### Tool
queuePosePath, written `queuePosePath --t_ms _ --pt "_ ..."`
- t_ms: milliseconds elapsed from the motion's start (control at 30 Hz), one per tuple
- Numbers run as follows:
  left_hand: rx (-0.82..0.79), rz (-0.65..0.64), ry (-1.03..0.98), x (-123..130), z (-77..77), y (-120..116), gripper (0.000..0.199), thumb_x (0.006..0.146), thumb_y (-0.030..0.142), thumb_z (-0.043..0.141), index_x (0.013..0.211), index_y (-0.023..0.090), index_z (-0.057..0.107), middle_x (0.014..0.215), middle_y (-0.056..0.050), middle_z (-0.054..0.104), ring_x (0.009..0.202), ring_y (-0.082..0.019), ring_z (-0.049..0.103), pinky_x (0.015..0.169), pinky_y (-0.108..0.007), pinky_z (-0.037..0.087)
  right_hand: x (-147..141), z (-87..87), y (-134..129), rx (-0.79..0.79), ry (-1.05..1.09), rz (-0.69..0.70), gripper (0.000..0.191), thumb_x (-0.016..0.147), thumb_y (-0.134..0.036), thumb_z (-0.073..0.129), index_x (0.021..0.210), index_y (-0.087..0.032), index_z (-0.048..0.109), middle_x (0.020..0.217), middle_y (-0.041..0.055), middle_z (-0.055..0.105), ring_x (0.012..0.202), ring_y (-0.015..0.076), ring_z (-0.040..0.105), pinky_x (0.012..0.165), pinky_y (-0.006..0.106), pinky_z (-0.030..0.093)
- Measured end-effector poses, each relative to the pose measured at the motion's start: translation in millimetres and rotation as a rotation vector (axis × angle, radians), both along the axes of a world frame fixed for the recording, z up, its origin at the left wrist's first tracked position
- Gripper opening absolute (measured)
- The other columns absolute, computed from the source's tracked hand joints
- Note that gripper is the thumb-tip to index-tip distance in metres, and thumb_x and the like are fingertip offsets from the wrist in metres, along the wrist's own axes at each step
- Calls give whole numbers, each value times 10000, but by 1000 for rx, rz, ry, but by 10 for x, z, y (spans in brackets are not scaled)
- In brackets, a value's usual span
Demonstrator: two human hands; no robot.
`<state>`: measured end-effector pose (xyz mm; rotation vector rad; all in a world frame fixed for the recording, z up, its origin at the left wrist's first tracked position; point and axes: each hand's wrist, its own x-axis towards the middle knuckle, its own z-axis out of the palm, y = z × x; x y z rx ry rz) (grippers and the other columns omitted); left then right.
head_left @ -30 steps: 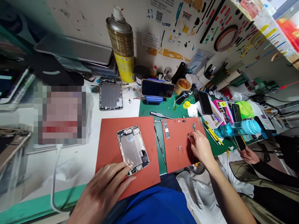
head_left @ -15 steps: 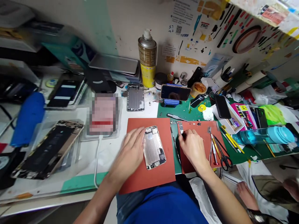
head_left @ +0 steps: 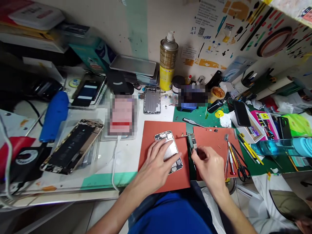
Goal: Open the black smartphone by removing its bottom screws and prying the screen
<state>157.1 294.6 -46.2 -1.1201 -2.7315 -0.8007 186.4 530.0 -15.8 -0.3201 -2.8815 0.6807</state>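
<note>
An opened phone housing (head_left: 170,150), silver with ribbed lines inside, lies tilted on the left red mat (head_left: 151,136). My left hand (head_left: 158,159) lies over it with fingers spread, resting across its left and middle part. My right hand (head_left: 207,161) pinches a small circuit board (head_left: 192,141) between thumb and fingers, held up over the gap between the two mats, right of the housing. The right red mat (head_left: 209,136) lies under and behind my right hand.
Tweezers, screwdrivers and black scissors (head_left: 243,171) lie at the right. A spray can (head_left: 168,61) stands at the back. Another phone frame (head_left: 152,100) lies behind the left mat. Left, an opened phone (head_left: 73,148) rests on plastic. A blue bottle (head_left: 280,148) lies far right.
My left hand has moved from the housing's left edge onto it. My right hand has lifted the small board off the right mat and brought it left, toward the housing. The view has shifted left.
</note>
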Motion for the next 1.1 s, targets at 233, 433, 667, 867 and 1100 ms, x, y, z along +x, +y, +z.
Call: queuePosePath --t_ms 233,433,667,867,1100 --pt "-7 31 51 89 -39 47 395 1005 107 577 1361 225 698 1430 -173 523 1377 -391 466 1143 -668 513 -35 -152 -391 9 79 158 317 1093 -360 525 990 -167 753 825 53 707 585 161 630 590 277 464" --pt "-7 29 71 127 -33 13 372 1027 140 580 1383 194 675 1338 -169 551 1307 -374 492 1131 -653 516 -108 -187 -432 -8 34 192 264 1082 -332 558 1003 -172 753 854 61 715 651 184 673 621 278 471" --pt "-8 9 103 140 -81 4 403 1017 115 585 1408 173 661 1275 -158 591 1242 -337 541 1156 -630 506 -135 -164 -440 -46 -23 221 208 1058 -308 603 1016 -177 759 888 57 733 692 193 697 643 283 474" --pt "47 -24 82 118 -29 -33 359 1022 83 558 1346 183 676 1263 -142 620 1236 -326 557 1136 -602 521 -173 -176 -451 -61 -56 216 198 1041 -303 619 969 -185 761 861 54 728 682 203 672 639 294 447" --pt "157 203 60 -152 13 -279 229 1068 123 588 1273 186 668 1144 -89 667 1052 -236 639 929 -418 586 -135 -166 -458 -120 -37 185 247 1048 -355 606 955 -193 767 852 39 736 657 184 670 649 291 462"
